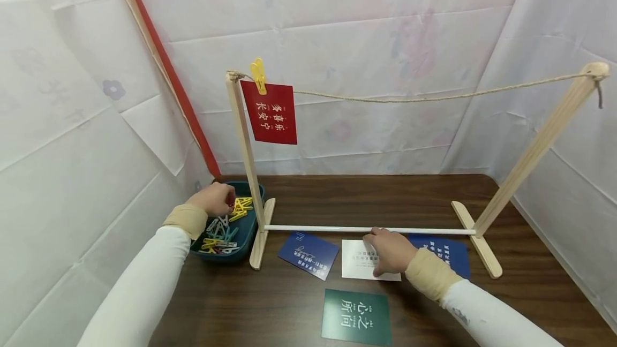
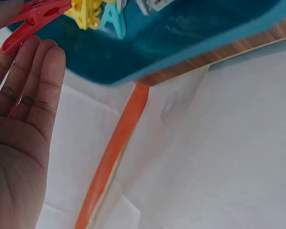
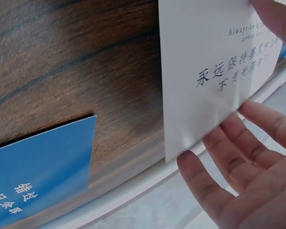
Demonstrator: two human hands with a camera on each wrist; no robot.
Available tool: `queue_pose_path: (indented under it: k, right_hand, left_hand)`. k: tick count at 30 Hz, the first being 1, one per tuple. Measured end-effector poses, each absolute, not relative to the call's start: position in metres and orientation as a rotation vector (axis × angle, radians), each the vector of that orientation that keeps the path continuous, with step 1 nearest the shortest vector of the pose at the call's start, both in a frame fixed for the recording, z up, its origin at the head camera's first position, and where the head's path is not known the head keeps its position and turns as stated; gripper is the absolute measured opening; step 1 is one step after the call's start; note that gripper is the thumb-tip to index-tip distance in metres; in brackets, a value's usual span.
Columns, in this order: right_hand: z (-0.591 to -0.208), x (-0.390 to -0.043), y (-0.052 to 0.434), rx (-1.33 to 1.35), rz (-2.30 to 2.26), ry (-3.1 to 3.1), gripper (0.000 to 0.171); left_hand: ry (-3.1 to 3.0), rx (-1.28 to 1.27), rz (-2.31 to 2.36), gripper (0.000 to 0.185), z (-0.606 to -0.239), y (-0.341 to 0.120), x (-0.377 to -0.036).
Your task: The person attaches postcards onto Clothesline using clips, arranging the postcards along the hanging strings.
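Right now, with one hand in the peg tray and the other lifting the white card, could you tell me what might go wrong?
The left hand pinches the red peg only at its end, so it may slip back into the teal tray. The white card bends in the right hand and could crease. The low white bar sits close and might snag it.

Dark wood table (image 1: 337, 197); creased white sheeting walls (image 1: 366, 31); red strip (image 1: 168, 74) in left corner.

Long white sleeves on both arms, snug tan bands at both wrists; bare left hand (image 1: 215, 198) and right hand (image 1: 391, 250).
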State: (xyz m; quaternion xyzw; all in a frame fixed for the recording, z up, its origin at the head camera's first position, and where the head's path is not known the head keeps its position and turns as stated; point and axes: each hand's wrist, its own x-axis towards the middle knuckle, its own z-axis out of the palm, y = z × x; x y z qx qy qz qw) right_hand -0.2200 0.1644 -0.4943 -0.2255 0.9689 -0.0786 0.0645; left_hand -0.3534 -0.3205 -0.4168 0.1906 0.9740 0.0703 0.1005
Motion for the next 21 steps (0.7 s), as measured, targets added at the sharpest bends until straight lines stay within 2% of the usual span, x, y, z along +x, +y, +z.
queue_pose_path:
  k: [21]
  right_hand:
    - [-0.47,-0.213,0.166,-0.699,-0.489,2.939,0.037]
  left_hand:
    - [2.964,0.574,0.487,0.02,-0.374,-0.341,-0.34]
